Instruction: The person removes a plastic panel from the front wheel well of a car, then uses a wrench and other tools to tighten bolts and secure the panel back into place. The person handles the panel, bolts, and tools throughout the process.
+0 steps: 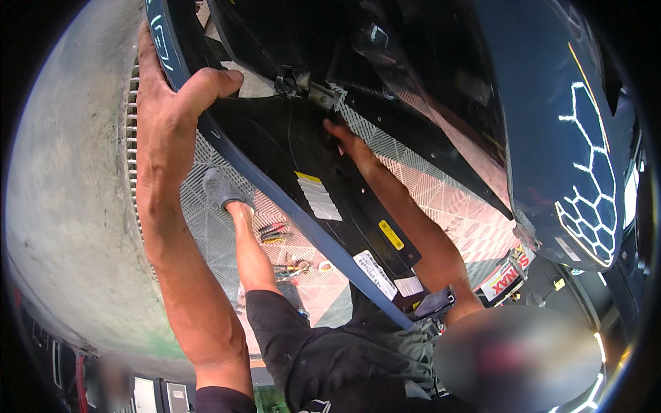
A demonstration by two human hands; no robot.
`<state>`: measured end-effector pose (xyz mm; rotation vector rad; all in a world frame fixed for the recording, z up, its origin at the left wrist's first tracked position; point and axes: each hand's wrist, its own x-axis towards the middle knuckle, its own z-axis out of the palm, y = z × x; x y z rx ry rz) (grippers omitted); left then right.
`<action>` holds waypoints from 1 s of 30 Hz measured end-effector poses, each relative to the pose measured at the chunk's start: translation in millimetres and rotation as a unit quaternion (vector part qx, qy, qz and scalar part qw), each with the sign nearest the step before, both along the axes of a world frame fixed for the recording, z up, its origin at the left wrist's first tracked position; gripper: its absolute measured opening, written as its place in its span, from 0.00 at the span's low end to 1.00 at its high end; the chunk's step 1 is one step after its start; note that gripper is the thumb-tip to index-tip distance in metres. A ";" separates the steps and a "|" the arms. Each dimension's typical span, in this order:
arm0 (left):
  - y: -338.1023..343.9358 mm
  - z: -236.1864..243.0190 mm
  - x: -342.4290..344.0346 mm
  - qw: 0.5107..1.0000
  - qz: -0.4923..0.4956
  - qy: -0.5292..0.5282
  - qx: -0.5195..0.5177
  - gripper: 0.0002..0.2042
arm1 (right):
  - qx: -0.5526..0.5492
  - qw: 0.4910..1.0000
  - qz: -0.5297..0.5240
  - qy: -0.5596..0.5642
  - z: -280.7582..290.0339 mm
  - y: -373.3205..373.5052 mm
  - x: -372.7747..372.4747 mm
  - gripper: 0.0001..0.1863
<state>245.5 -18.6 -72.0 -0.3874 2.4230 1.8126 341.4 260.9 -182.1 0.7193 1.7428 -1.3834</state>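
A long car bumper cover (275,199), blue outside and black inside, leans across the middle, with white and yellow stickers on its inner face. My left hand (175,103) is wrapped round its upper left edge, thumb over the inner side. Deeper in, my right hand (350,143) is closed on the black inner edge, close to a small metal bracket (321,96); part of its fingers is hidden behind the black plastic. Beside the cover, on the right, stands the dark blue car body (551,131) with hexagonal light reflections.
Several hand tools (292,265) lie on the grated floor tiles (213,155), near a small roll (325,266). My foot in a grey clog (222,187) rests there. A drain grate (133,124) borders the concrete floor (76,172) on the left. A printed box (502,281) stands at the right.
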 end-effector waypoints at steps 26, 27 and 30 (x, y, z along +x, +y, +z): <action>17.4 -24.9 20.8 0.998 0.055 -0.026 -0.034 0.54 | -0.132 0.990 -0.040 -0.034 -53.8 12.7 23.6 0.38; 20.6 -25.7 19.6 0.999 0.044 -0.008 -0.015 0.53 | -0.122 0.992 -0.043 -0.011 -50.6 15.9 21.6 0.37; 24.8 -13.8 23.3 0.997 0.039 -0.009 0.067 0.51 | -0.086 0.994 -0.042 0.061 -53.5 11.8 30.4 0.28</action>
